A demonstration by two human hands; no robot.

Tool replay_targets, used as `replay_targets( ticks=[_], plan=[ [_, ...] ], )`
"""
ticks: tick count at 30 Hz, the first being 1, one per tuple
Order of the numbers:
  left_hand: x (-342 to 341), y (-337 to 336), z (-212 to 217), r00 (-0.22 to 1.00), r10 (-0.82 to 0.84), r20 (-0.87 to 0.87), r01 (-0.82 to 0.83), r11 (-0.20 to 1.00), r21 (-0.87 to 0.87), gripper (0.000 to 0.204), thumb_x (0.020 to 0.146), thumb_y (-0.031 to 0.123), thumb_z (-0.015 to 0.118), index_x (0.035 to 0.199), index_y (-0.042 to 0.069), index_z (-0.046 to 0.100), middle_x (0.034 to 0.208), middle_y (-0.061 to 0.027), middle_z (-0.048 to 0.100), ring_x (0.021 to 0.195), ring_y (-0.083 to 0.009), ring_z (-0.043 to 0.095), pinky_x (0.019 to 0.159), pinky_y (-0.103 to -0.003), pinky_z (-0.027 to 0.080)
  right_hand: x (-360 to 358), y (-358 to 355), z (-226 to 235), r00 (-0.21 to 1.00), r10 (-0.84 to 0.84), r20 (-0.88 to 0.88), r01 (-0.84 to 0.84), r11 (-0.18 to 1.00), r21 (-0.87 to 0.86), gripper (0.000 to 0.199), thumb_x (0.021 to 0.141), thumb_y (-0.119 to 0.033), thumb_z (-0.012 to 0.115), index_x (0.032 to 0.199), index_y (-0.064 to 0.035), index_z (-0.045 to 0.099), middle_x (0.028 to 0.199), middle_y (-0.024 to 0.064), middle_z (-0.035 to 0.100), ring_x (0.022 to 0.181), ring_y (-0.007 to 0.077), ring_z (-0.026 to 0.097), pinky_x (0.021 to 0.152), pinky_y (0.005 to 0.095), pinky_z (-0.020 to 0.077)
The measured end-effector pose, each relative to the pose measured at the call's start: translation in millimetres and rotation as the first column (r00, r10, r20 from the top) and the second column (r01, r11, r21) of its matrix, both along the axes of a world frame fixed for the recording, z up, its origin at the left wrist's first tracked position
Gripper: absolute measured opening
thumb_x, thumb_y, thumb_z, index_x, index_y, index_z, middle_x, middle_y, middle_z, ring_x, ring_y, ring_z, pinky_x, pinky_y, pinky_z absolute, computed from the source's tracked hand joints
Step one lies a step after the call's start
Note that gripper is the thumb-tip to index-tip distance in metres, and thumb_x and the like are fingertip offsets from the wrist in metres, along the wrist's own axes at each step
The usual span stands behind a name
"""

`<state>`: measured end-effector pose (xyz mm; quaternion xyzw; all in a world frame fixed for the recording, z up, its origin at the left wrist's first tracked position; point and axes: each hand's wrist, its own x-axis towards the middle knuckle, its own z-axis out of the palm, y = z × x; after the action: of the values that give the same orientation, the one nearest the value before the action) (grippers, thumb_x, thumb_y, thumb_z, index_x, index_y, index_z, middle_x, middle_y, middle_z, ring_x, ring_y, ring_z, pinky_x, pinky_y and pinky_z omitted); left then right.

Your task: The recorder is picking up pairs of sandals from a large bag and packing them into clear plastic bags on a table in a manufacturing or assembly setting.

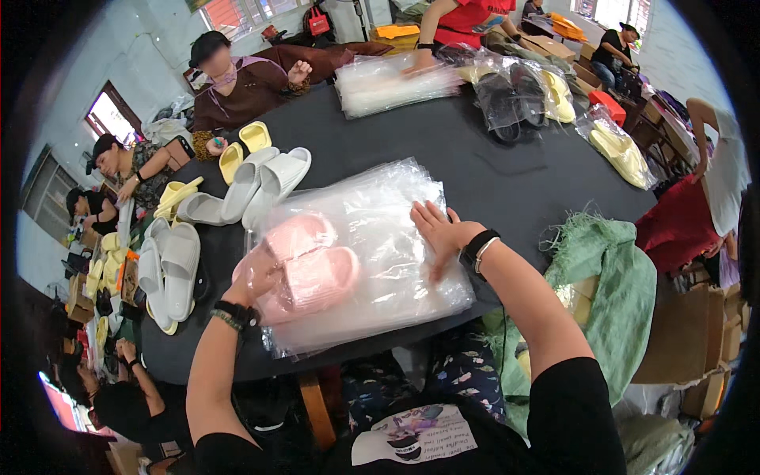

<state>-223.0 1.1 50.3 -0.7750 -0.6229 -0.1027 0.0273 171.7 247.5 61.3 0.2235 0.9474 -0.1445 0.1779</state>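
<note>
A pair of pink slippers lies under clear plastic on a thick stack of transparent bags, near the front edge of the table. My left hand is under the same film, its fingers closed on the slippers' left side. Glare on the plastic blurs part of that grip. Flat on the right part of the bag stack rests my right hand, fingers stretched out, with nothing held in it.
Grey slippers and yellow slippers stand left on the black table. Bagged slippers lie at the far right. Across the table, a person's hand touches another bag pile. A green sack is beside my right arm.
</note>
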Motion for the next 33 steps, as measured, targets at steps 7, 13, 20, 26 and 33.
replay_targets(
  ticks=[7,13,20,26,33],
  plan=[
    [-36,-130,29,0.765,0.606,0.216,-0.599,0.794,-0.107,0.020,0.079,0.015,0.063,0.089,-0.001,0.067,0.082,-0.0214,0.066,0.076,-0.0370,0.064,0.067,-0.042,0.048,8,3,-2,1.000,0.016,-0.021,-0.016,1.000,-0.005,0.155,0.045,-0.057,0.090,0.154,-0.0034,-0.005,0.163,0.0158,-0.006,0.150,0.0319,-0.009,0.119,0.0555,0.0049],
    [-8,-150,134,0.664,0.706,0.248,-0.747,0.604,0.280,0.016,0.079,0.008,0.062,0.076,-0.008,0.059,0.079,-0.0254,0.060,0.078,-0.0412,0.057,0.070,-0.047,0.043,7,-36,36,0.992,0.047,-0.120,-0.007,0.949,0.315,0.124,0.060,-0.047,0.088,0.152,0.0031,0.020,0.161,0.0208,0.006,0.149,0.0416,0.000,0.117,0.0618,0.0122],
    [100,-50,169,0.790,0.545,0.279,-0.611,0.731,0.302,0.023,0.083,0.015,0.056,0.090,-0.002,0.070,0.088,-0.0254,0.066,0.085,-0.0409,0.063,0.075,-0.046,0.048,19,-92,-4,0.889,-0.028,-0.457,0.134,0.970,0.203,0.089,0.088,-0.046,0.064,0.148,0.0077,0.027,0.157,0.0257,0.018,0.148,0.0433,0.008,0.114,0.0623,0.0176],
    [212,57,85,0.892,0.310,0.328,-0.377,0.912,0.162,0.018,0.080,0.013,0.063,0.090,0.000,0.070,0.092,-0.0218,0.068,0.092,-0.0383,0.065,0.080,-0.045,0.053,23,-106,-61,0.867,-0.144,-0.476,0.255,0.951,0.177,0.087,0.092,-0.059,0.048,0.147,0.0065,0.030,0.154,0.0246,0.027,0.148,0.0398,0.012,0.115,0.0621,0.0131],
    [212,85,17,0.900,0.416,0.129,-0.430,0.897,0.102,0.029,0.083,0.027,0.065,0.077,-0.001,0.070,0.078,-0.0233,0.067,0.076,-0.0393,0.067,0.073,-0.048,0.053,22,-105,-62,0.918,-0.163,-0.362,0.240,0.954,0.179,0.084,0.093,-0.058,0.047,0.150,0.0015,0.027,0.157,0.0220,0.022,0.148,0.0365,0.013,0.115,0.0618,0.0111]
  ],
)
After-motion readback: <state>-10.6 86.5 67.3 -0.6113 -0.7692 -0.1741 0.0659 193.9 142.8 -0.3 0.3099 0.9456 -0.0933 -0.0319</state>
